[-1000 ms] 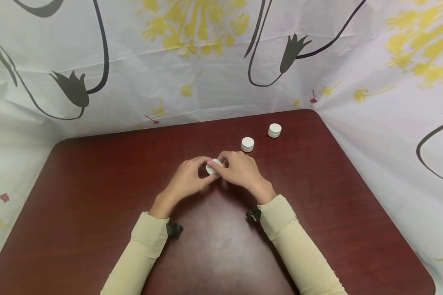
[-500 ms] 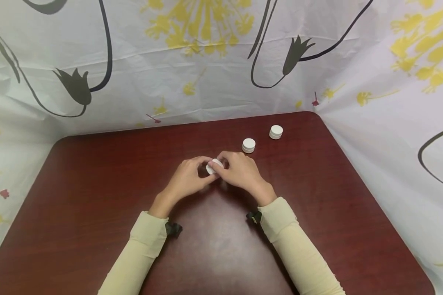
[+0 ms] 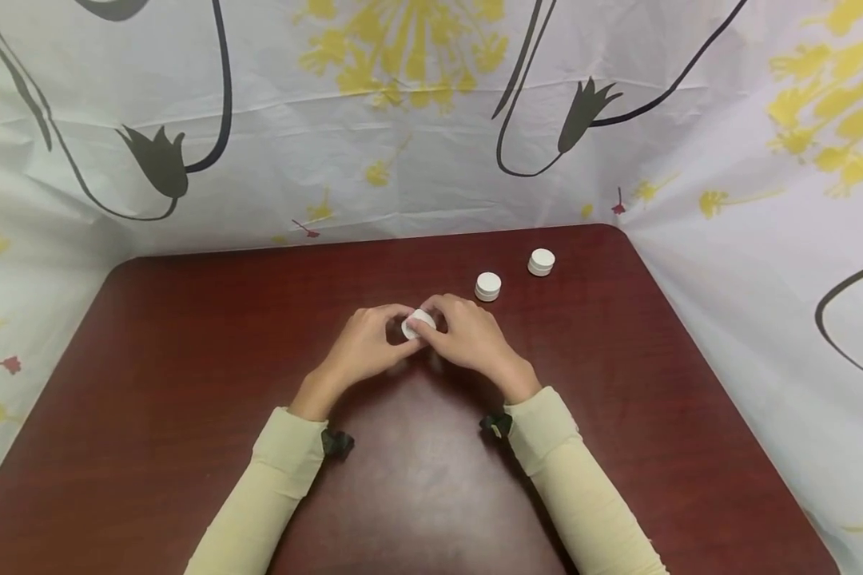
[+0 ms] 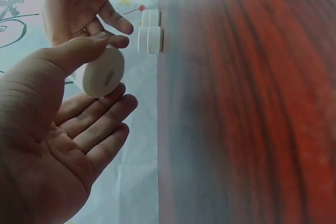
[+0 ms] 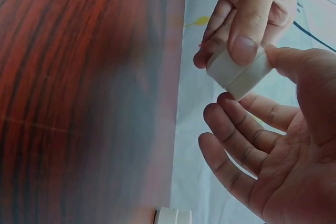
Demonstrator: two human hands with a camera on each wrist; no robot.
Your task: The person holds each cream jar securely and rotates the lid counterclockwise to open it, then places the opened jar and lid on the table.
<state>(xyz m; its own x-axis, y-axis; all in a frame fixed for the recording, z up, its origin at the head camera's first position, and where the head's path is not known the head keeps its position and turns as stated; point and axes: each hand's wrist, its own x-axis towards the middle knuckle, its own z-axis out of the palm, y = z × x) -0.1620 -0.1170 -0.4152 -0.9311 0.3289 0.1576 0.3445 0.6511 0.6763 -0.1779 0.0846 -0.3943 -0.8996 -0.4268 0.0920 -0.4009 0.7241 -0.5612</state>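
Both hands meet over the table's middle on one small white round jar, held off the tabletop. My left hand pinches it between thumb and fingers from the left. From the other side, my right hand grips it, its thumb lying across the top. In the right wrist view a seam runs round the tilted jar, between lid and base. The left wrist view shows its flat round end with a small faint marking, unreadable. The fingers hide part of it in the head view.
Two similar white jars, a nearer one and a farther one, stand beyond the right hand near the back of the dark red-brown table. A white flower-patterned cloth hangs behind the table and along its sides.
The head view has shifted slightly, so the table, cloth and standing jars sit a little differently in frame. Both hands keep the same grip on the jar, with hardly any visible movement.
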